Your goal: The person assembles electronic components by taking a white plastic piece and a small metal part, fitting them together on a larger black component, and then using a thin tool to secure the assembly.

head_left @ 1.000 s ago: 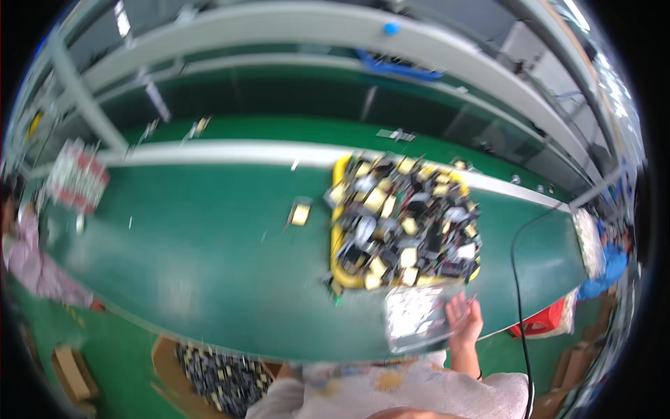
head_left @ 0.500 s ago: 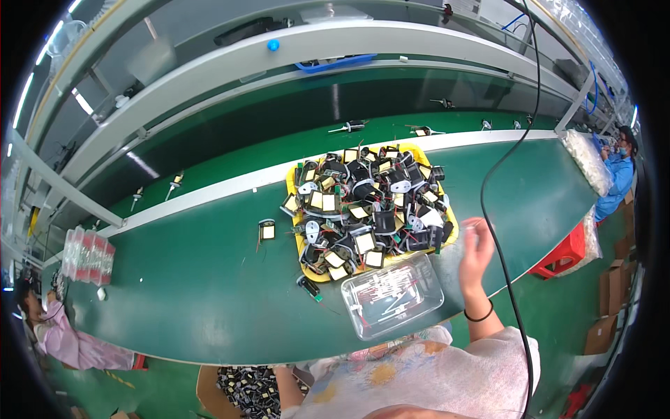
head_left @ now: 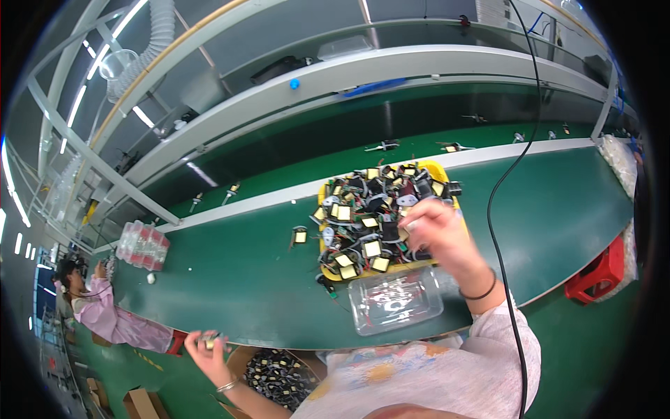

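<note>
Parts point(head_left: 372, 248) lie jumbled in yellow tray point(head_left: 434, 170) under & L of your nearer R grip point(head_left: 450, 241), fingers curled, can't tell if holding; your L grip point(head_left: 209, 359), well apart, pinches small pc point(head_left: 211, 343).

A long green worktable point(head_left: 223, 290) curves across the room, a white rail point(head_left: 258, 204) along its far edge and a green strip point(head_left: 279, 171) behind that. Above runs a pale shelf point(head_left: 447, 57), braced at the left by a slanting metal post point(head_left: 105, 159). Bright light tubes point(head_left: 76, 106) and a corrugated duct point(head_left: 162, 31) hang at the upper left. The floor point(head_left: 579, 356) is green; a red stool point(head_left: 604, 271) stands by the table's right end, an open cardboard box point(head_left: 143, 406) at the lower left.
</note>
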{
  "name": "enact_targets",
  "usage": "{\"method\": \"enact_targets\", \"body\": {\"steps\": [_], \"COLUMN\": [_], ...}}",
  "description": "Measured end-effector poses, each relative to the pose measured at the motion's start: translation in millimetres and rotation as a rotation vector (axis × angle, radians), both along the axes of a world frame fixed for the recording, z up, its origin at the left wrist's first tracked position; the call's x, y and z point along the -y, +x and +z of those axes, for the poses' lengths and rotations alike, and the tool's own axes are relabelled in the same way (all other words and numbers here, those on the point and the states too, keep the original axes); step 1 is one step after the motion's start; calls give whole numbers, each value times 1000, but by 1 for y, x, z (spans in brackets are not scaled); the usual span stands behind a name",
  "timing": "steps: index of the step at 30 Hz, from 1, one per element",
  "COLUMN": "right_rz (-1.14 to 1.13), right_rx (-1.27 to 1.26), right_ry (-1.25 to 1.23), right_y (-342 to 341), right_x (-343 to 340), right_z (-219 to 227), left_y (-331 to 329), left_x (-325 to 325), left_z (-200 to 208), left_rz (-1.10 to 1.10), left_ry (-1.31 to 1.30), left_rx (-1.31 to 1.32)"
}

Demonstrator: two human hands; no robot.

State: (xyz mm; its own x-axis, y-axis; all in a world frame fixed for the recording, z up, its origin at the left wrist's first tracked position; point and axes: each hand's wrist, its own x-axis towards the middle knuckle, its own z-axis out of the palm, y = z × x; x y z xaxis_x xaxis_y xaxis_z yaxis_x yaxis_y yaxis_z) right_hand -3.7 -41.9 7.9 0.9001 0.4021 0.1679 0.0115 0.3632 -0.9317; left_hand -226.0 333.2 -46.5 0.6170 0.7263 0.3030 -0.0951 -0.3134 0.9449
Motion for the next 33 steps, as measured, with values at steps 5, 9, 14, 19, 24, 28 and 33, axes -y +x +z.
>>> {"method": "enact_targets", "body": {"steps": [5, 9, 14, 19, 24, 28, 33], "right_rz": [-73, -228, -222, 155, 235, 299, 382], "right_rx": [604, 779, 336, 216, 115, 38, -25], "right_ry": [978, 1155, 506, 363, 524, 546, 436], "right_y": [2, 5, 25, 29, 34, 36, 35], "right_x": [90, 119, 26, -38, -42, -36, -40], "right_z": [34, 34, 3, -12, -7, -11, -16], "left_y": [117, 172, 217, 228, 234, 242, 252], "left_x": [80, 102, 131, 157, 163, 166, 164], "left_z": [61, 67, 51, 50, 42, 32, 36], "left_rz": [-466, -782, -903, -1117, -1037, -808, -582], "left_ry": [-2, -202, -306, -376, -3, 201, 659], "left_rx": [164, 276, 491, 242, 295, 372, 492]}}
